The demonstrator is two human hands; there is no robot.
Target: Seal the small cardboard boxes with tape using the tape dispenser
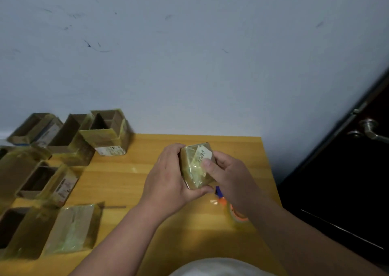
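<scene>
Nearest, low on the right, the dispenser (235,210) lies on the bench (126,181), orange and blue with a clear roll, half hidden under the right forearm. No hand holds it. It sits just below and behind the right hand (229,176), so that hand is plainly the nearer one to fetch it; the left would have to cross over.

Just beyond, both hands hold one small box (196,166) up off the bench, near its middle. The left hand (166,181) wraps the box's left side and underside, fingers curled round it in a firm grip. The right hand cups the right side, its thumb (207,164) pressed flat on the shiny top face, which looks already covered in tape over a white label. The box's long axis runs away from the person, slightly tilted. My guess is the tape is being smoothed down, and the next reach is down and back to the dispenser.

To the left, a taped box (73,227) lies flat, beside several open boxes (105,130) that run back to the wall (189,54).
</scene>
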